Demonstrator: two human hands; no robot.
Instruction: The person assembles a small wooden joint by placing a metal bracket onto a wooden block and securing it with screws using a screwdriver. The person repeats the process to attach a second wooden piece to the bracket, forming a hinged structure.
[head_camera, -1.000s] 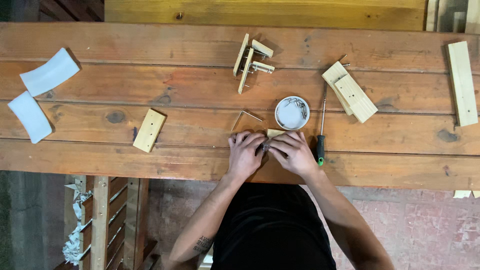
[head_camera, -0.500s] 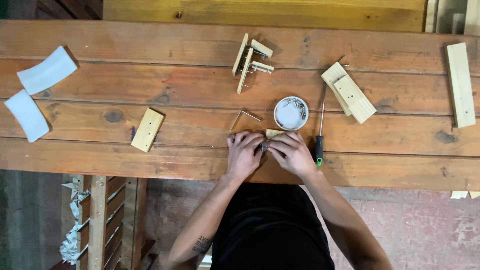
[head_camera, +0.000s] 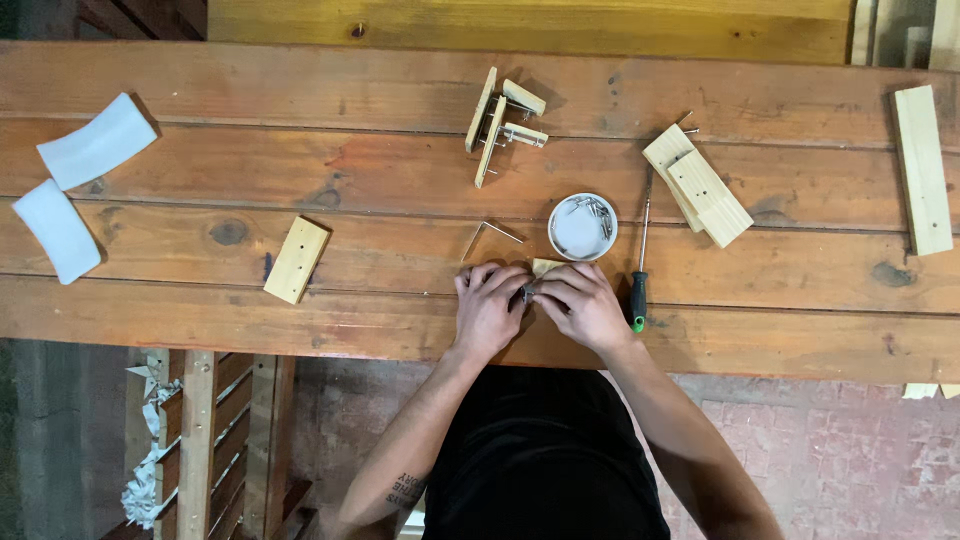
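My left hand (head_camera: 488, 307) and my right hand (head_camera: 582, 304) rest together near the front edge of a long wooden plank table (head_camera: 400, 190). Between the fingertips they pinch a small dark metal part, pressed against a small pale wooden block (head_camera: 546, 267) that the hands mostly hide. Just beyond the hands stands a small white dish (head_camera: 582, 227) holding several metal screws. A screwdriver (head_camera: 640, 270) with a green and black handle lies right beside my right hand. A bent thin metal piece (head_camera: 488, 235) lies just past my left hand.
A partly assembled wooden piece (head_camera: 500, 120) lies further back. Two stacked wood blocks (head_camera: 700, 185) sit at right, a long wood strip (head_camera: 922, 165) at far right, a drilled block (head_camera: 297, 260) at left, and two white curved pieces (head_camera: 75, 190) at far left.
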